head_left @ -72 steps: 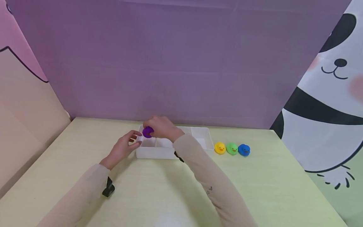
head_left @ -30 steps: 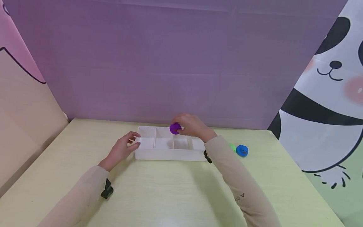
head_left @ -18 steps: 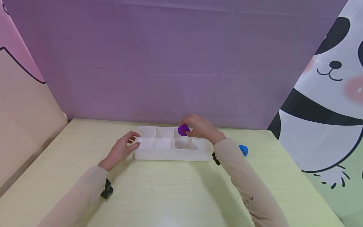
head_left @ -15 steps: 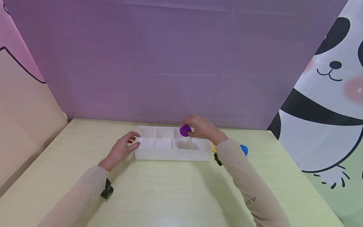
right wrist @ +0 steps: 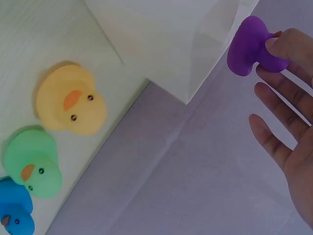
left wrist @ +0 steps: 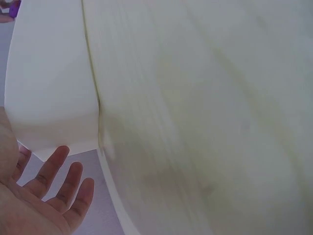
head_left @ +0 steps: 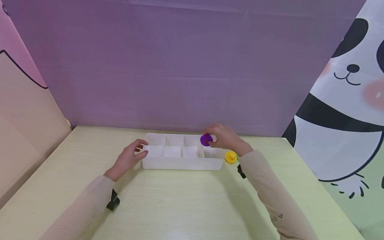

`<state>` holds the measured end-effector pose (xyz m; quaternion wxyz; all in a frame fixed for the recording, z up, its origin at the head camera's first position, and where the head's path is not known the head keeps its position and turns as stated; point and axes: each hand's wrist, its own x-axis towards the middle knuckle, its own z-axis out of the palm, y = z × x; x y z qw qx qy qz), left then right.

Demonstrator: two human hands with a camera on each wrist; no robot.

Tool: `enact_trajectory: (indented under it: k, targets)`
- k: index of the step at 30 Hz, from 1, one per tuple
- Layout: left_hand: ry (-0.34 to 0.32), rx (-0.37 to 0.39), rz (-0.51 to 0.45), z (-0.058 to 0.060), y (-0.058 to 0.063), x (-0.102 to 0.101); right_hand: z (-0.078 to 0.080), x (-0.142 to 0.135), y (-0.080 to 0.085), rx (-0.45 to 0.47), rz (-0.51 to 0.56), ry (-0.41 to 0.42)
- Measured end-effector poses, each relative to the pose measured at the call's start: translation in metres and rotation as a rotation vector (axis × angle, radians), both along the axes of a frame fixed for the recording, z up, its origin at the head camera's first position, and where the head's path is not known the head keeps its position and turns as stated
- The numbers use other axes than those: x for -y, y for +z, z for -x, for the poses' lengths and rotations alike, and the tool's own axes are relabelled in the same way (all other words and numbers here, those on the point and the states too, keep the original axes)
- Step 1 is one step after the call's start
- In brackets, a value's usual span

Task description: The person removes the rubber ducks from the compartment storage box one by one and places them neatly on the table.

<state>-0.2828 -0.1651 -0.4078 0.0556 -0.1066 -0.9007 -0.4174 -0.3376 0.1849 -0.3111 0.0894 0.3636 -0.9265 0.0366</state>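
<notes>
A purple rubber duck (head_left: pixel 206 140) is pinched between the thumb and fingers of my right hand (head_left: pixel 225 137), above the rightmost compartment of a white divided box (head_left: pixel 182 163). In the right wrist view the purple duck (right wrist: pixel 248 46) is held by its head, body outward, while the other fingers spread free. My left hand (head_left: pixel 128 158) is at the box's left end with fingers loosely bent, holding nothing. The left wrist view has these fingers (left wrist: pixel 69 186) close to the box's end wall (left wrist: pixel 54 132); whether they touch it, I cannot tell.
Right of the box sits a yellow rubber duck (head_left: pixel 231 157). The right wrist view adds a green duck (right wrist: pixel 33 161) and a blue duck (right wrist: pixel 15 208) in a row with it; my right sleeve mostly hides those two in the head view. A purple backdrop (head_left: pixel 186 66) rises behind the table (head_left: pixel 168 203).
My right hand has carried the purple duck rightward, from over the box's leftmost compartment to over its rightmost one. The left hand stays at the box's left end.
</notes>
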Motion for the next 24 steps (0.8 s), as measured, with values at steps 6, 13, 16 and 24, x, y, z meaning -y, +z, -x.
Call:
enact_trajectory:
  k: [6,13,16,24]
  targets:
    - [-0.001,-0.002,-0.006,0.0,0.0,0.0,-0.002,-0.014,0.0,0.021,0.008,-0.031]
    - [-0.001,0.001,-0.002,-0.002,0.003,-0.002,-0.005,-0.032,0.0,0.034,0.011,-0.073]
    - [0.001,0.005,-0.003,-0.003,0.004,-0.002,-0.007,-0.04,0.001,0.036,0.011,-0.091]
    - [-0.006,0.012,-0.015,-0.002,0.003,-0.003,-0.011,-0.069,-0.001,0.048,0.02,-0.137]
